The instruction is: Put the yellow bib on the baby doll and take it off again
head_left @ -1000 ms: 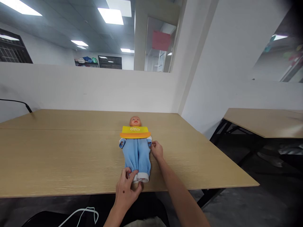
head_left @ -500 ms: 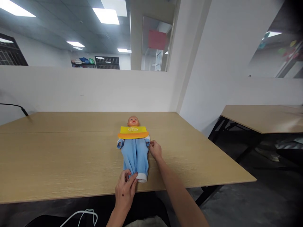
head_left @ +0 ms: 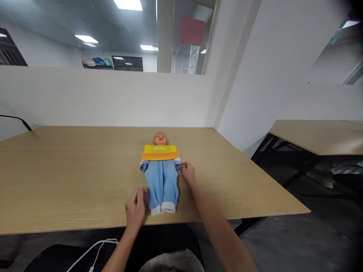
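A baby doll (head_left: 160, 138) lies on its back on the table, head toward the wall. It wears blue trousers (head_left: 162, 181) with white cuffs, and a yellow bib (head_left: 160, 148) with an orange lower pocket covers its chest. My right hand (head_left: 188, 173) is closed in a pinch at the blue sleeve end (head_left: 177, 163) on the doll's right-hand side in view; the exact grip at the fingertips is hard to see. Beside the lower trouser leg on the left, my left hand (head_left: 135, 209) is curled closed, with nothing visible in it.
The wooden table (head_left: 85, 181) ends just below my hands. A white wall (head_left: 113, 98) with windows rises behind it. At left a thin black stalk (head_left: 26, 124) leans over the table. White cables (head_left: 96, 249) hang near my lap; another table (head_left: 317, 136) stands right.
My left hand has let go of the trouser cuffs and moved left, beside the leg; both cuffs now show. The right hand stays at the sleeve. The view has tilted down slightly.
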A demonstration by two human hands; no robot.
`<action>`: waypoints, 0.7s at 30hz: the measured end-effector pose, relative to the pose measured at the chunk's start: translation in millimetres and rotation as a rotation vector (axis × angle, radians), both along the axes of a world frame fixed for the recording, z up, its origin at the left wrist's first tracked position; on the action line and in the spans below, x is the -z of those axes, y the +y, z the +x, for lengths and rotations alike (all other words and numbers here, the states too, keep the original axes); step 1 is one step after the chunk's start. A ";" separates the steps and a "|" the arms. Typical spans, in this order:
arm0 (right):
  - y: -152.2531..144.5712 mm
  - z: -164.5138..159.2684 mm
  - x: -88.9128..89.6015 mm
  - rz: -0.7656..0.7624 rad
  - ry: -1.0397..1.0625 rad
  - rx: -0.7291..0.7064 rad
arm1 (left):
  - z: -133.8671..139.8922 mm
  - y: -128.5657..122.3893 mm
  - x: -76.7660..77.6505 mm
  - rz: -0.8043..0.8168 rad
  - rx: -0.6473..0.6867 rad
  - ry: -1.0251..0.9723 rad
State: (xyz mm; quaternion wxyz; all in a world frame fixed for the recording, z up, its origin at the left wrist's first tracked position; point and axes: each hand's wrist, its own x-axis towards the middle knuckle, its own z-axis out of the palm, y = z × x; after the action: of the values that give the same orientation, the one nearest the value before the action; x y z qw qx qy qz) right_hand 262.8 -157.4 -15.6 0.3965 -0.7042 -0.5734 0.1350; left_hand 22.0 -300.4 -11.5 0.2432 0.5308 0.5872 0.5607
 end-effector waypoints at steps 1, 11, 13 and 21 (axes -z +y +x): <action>1.8 0.3 0.6 -0.001 -0.001 0.009 | -5.7 15.2 -0.1 -0.026 -0.014 -0.079; 37.6 3.6 -0.6 -0.009 -0.009 -0.005 | -47.7 148.7 12.3 -0.076 -0.019 0.025; 48.1 5.6 -0.6 -0.005 0.004 -0.015 | -52.5 167.7 14.4 -0.084 -0.033 -0.078; 92.0 8.0 -1.2 0.058 0.102 -0.032 | -51.1 231.0 9.9 -0.080 0.083 -0.396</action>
State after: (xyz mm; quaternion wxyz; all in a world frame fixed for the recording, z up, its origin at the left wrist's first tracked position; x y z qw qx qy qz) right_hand 270.8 -65.3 -14.4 0.4431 -0.6756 -0.5671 0.1604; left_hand -29.0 -69.5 -21.3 0.3978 0.4238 0.5271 0.6199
